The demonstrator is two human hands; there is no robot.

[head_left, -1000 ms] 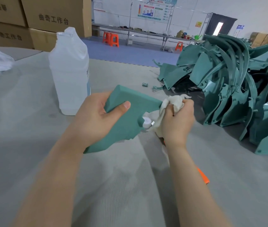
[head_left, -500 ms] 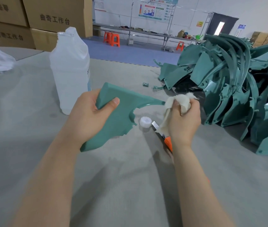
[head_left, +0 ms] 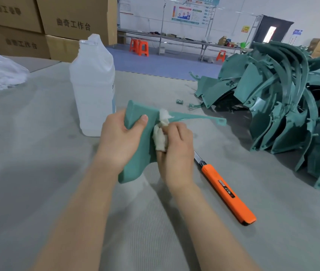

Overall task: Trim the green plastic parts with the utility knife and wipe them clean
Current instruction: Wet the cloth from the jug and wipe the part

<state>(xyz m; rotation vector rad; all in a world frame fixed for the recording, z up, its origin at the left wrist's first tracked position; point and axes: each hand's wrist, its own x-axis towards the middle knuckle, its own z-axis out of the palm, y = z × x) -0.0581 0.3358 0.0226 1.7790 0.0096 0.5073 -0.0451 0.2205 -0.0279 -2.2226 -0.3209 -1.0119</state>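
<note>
A clear bottle (head_left: pixel 93 87) stands at left. The left hand (head_left: pixel 119 141) grips a green plastic part (head_left: pixel 138 133) above the grey table (head_left: pixel 38 153); the right hand (head_left: pixel 175 151) presses a bunched white cloth (head_left: pixel 161 137) against it. An orange utility knife (head_left: pixel 226 190) lies rightward.

A teal-green plastic part (head_left: pixel 133 174), a curved panel with a long thin arm ending in a small holed tab, is held tilted above the middle of the grey-covered worktable (head_left: pixel 38 153). The left hand (head_left: pixel 120 141) grips its upper end. The right hand (head_left: pixel 176 153) presses a crumpled white cloth (head_left: pixel 161 139) against its face. An orange utility knife (head_left: pixel 227 192), blade out, lies flat just right of that hand. A heap of green plastic parts (head_left: pixel 282 106) fills the table's far right.
</note>
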